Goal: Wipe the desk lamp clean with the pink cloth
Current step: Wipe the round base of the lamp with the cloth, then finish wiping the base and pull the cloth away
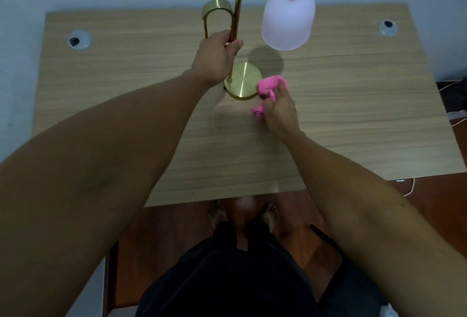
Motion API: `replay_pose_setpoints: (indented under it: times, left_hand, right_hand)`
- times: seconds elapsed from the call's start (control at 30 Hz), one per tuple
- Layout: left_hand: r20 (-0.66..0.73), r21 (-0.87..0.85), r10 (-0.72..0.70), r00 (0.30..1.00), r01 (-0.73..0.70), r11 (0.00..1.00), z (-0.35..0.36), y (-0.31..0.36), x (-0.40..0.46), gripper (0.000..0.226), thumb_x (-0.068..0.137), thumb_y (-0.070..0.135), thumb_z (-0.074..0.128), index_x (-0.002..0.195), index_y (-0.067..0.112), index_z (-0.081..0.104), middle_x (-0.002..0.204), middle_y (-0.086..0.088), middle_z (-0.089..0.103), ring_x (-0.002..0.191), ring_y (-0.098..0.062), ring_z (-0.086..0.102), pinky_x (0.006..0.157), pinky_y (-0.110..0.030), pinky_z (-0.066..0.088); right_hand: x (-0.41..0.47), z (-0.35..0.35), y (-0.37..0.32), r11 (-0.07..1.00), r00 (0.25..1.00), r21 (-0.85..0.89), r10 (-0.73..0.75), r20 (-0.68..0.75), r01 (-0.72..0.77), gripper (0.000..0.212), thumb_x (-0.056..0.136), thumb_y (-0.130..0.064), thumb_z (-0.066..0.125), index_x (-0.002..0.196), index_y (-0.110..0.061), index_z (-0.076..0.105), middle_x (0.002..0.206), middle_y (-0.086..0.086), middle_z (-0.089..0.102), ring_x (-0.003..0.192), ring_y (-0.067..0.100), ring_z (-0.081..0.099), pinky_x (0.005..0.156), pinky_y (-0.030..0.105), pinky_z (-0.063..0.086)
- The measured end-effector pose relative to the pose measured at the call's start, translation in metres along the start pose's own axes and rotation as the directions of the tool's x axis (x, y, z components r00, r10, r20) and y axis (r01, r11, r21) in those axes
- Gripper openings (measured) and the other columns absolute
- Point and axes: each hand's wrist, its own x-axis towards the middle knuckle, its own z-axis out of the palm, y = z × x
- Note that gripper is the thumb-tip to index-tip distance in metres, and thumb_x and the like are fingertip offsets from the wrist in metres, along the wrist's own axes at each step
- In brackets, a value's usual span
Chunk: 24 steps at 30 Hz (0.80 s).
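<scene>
A brass desk lamp (237, 13) stands on the wooden desk (353, 104), with a round brass base (243, 80), a curved stem and a frosted white shade (288, 17) hanging at the upper right. My left hand (218, 57) is wrapped around the stem just above the base. My right hand (279, 109) grips a bunched pink cloth (269, 85) pressed against the right edge of the base. Part of the cloth (259, 112) sticks out below my fingers.
A second brass arch (217, 10) rises beside the stem at the back. Two round cable holes, one at the left (79, 40) and one at the right (388, 28), sit near the desk's far corners. A wall stands right behind the desk. Cables lie on the floor at right.
</scene>
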Motion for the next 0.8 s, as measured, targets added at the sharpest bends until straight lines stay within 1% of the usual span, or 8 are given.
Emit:
replay_pose_setpoints:
  times: [0.1,0.23,0.3,0.37,0.47,0.57,0.67,0.8]
  left_hand:
    - [0.003,0.004,-0.002,1.000,0.002,1.000,0.001,0.002,-0.001,0.035,0.103,0.039,0.052,0.105,0.010,0.070,0.099,-0.013,0.076,0.094,-0.028,0.072,0.087,-0.046,0.057]
    - [0.000,0.013,-0.010,1.000,0.010,1.000,0.000,0.003,-0.001,0.037,0.101,0.041,0.052,0.105,0.010,0.070,0.098,-0.013,0.076,0.093,-0.030,0.072,0.087,-0.047,0.057]
    - [0.006,0.010,-0.017,1.000,0.017,1.000,-0.001,0.002,-0.001,0.037,0.101,0.042,0.052,0.105,0.010,0.070,0.097,-0.013,0.076,0.092,-0.030,0.072,0.087,-0.048,0.058]
    - [0.021,0.000,-0.030,0.999,0.030,1.000,-0.001,0.003,-0.002,0.038,0.101,0.042,0.051,0.105,0.010,0.070,0.098,-0.013,0.075,0.092,-0.030,0.072,0.086,-0.048,0.058]
    - [0.022,0.002,-0.035,0.999,0.035,0.999,-0.001,0.004,-0.001,0.037,0.101,0.042,0.051,0.106,0.010,0.070,0.099,-0.012,0.076,0.093,-0.029,0.072,0.087,-0.048,0.058]
    - [0.020,-0.002,-0.033,0.999,0.033,0.999,0.000,0.004,0.000,0.035,0.103,0.040,0.052,0.107,0.010,0.070,0.100,-0.013,0.076,0.094,-0.030,0.072,0.088,-0.048,0.058]
    - [0.020,0.001,-0.034,0.999,0.034,0.999,0.001,0.005,0.000,0.034,0.103,0.038,0.052,0.106,0.009,0.070,0.100,-0.013,0.075,0.095,-0.029,0.071,0.088,-0.045,0.057]
    - [0.035,0.032,-0.049,0.998,0.048,0.998,-0.001,0.005,0.000,0.032,0.102,0.038,0.053,0.108,0.011,0.069,0.102,-0.009,0.074,0.095,-0.027,0.069,0.086,-0.039,0.056]
  right_hand:
    - [-0.002,0.007,-0.003,0.999,1.000,0.037,0.013,0.026,-0.013,0.060,0.111,-0.042,0.045,0.164,-0.018,0.029,0.112,0.007,0.068,0.091,0.021,0.071,0.068,0.028,0.062]
    - [-0.036,0.033,-0.039,0.994,0.987,0.038,-0.107,0.121,0.103,0.042,0.115,-0.024,0.044,0.149,-0.001,0.052,0.143,0.021,0.060,0.101,-0.009,0.064,0.095,-0.001,0.044]
    - [-0.051,0.051,-0.051,0.957,0.945,0.082,-0.288,0.153,0.278,0.039,0.113,-0.030,0.048,0.126,0.000,0.070,0.126,0.020,0.070,0.094,0.001,0.068,0.096,0.019,0.057]
    - [-0.063,0.067,-0.057,0.942,0.916,0.103,-0.336,0.220,0.320,0.034,0.109,-0.024,0.050,0.133,-0.007,0.067,0.137,0.018,0.065,0.112,0.027,0.067,0.108,0.048,0.054]
    - [-0.064,0.068,-0.060,0.939,0.977,0.316,-0.179,0.116,0.135,0.043,0.110,-0.033,0.041,0.145,-0.016,0.059,0.134,0.016,0.068,0.075,0.008,0.069,0.074,0.038,0.065]
    - [-0.057,0.050,-0.063,0.885,0.999,0.465,-0.015,-0.031,0.028,0.036,0.114,-0.017,0.040,0.111,0.001,0.070,0.083,0.009,0.073,0.039,-0.001,0.056,0.037,0.013,0.045]
    - [-0.040,0.031,-0.054,0.742,0.953,0.660,0.271,-0.137,-0.116,0.041,0.107,-0.021,0.038,0.079,-0.004,0.062,0.054,0.002,0.059,0.045,0.012,0.065,0.035,0.022,0.046]
    - [-0.020,0.001,-0.043,0.600,0.885,0.759,0.460,-0.070,-0.252,0.041,0.106,-0.027,0.039,0.105,0.005,0.065,0.089,0.018,0.068,0.080,0.036,0.077,0.056,0.042,0.066]
